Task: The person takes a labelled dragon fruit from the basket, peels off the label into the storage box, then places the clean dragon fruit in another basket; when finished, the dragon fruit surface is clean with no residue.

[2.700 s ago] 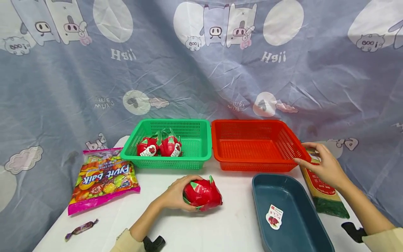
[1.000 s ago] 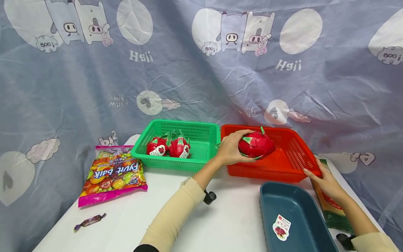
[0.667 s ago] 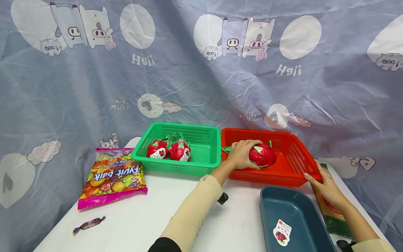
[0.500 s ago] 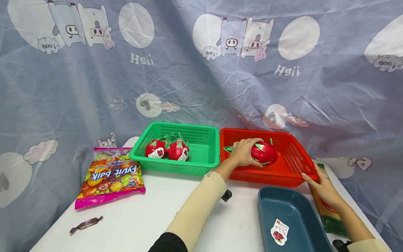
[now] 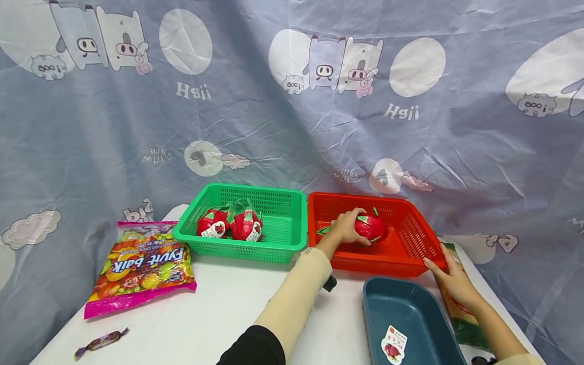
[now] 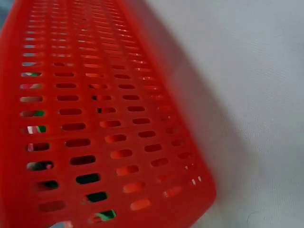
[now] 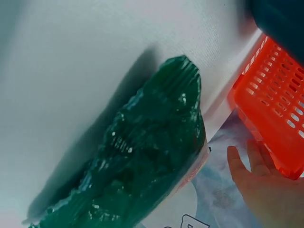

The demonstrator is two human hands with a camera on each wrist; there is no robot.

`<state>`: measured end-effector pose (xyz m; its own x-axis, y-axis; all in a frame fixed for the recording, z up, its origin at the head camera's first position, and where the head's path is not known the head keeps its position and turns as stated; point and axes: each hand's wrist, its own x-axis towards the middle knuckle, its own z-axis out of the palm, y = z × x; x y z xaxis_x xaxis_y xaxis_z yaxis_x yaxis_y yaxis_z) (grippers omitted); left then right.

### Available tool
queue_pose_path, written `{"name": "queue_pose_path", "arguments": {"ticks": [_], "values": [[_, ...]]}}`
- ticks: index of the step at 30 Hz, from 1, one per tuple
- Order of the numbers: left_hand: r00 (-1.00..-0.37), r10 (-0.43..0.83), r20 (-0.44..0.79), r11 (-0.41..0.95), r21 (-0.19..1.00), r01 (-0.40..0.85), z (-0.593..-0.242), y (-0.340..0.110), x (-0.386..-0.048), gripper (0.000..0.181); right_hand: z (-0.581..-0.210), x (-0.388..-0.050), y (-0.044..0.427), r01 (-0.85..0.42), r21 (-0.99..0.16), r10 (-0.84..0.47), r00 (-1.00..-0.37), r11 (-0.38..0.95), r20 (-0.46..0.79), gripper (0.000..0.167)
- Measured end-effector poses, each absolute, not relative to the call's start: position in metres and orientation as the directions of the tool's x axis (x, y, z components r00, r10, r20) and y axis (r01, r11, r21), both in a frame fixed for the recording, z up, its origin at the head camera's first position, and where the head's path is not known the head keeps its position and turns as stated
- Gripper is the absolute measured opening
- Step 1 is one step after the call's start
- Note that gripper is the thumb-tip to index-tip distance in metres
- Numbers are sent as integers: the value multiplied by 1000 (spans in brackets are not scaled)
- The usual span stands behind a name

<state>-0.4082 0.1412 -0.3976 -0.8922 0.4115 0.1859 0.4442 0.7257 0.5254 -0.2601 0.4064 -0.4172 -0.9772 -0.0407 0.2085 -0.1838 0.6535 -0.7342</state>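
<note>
My left hand (image 5: 348, 228) is curled around the left side of a glossy red dragon fruit with green leaf tips (image 5: 375, 229), which sits low inside the red plastic basket with slotted walls (image 5: 378, 265); I cannot tell how much of its underside rests on the floor. My right hand (image 5: 453, 279) grips that basket's near right corner between thumb and fingers. The basket's walls ring the fruit, and my left forearm in its cream sleeve (image 5: 296, 294) crosses its near left side. To the basket's left, so close that I cannot tell whether the rims touch, is a green plastic basket with slotted walls (image 5: 246, 252), where two more red dragon fruits (image 5: 246, 225) with white stickers lie side by side. Just in front of the red basket is a deep dark-blue tray with rounded corners (image 5: 417, 309), a white fruit-printed sticker (image 5: 394, 344) inside it. To the red basket's right, a shiny green-ended packet (image 7: 147, 147) crowds the space beneath my right hand and forearm. Well to its left are a bright pink-edged bag of fruit candy (image 5: 146, 268) and, nearer me, one purple-wrapped twist candy (image 5: 101, 341). Behind it hangs a grey-blue cartoon-printed cloth (image 5: 255, 126).
</note>
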Motion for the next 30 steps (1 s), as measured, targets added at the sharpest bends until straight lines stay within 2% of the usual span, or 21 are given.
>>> {"name": "queue_pose_path", "arguments": {"ticks": [4, 11, 14, 17, 22, 30], "values": [[-902, 427, 65, 740, 549, 390, -402, 142, -408, 86, -416, -259, 405, -183, -710, -56, -978, 680, 199, 79], [-878, 478, 14, 716, 573, 399, -400, 138, -406, 84, -411, -263, 406, -163, -706, -38, -981, 689, 189, 80], [-910, 413, -25, 752, 573, 326, -401, 136, -402, 83, -415, -262, 406, -146, -710, -35, -985, 689, 169, 80], [-954, 291, -69, 796, 571, 201, -399, 138, -397, 83, -418, -262, 407, -151, -711, -32, -983, 686, 179, 79], [-984, 133, -117, 854, 517, 54, -394, 140, -393, 85, -420, -263, 405, -173, -730, -43, -980, 661, 194, 78], [-987, 54, -148, 843, 536, -34, -385, 162, -387, 86, -421, -264, 408, -174, -725, -43, -980, 667, 195, 79]]}}
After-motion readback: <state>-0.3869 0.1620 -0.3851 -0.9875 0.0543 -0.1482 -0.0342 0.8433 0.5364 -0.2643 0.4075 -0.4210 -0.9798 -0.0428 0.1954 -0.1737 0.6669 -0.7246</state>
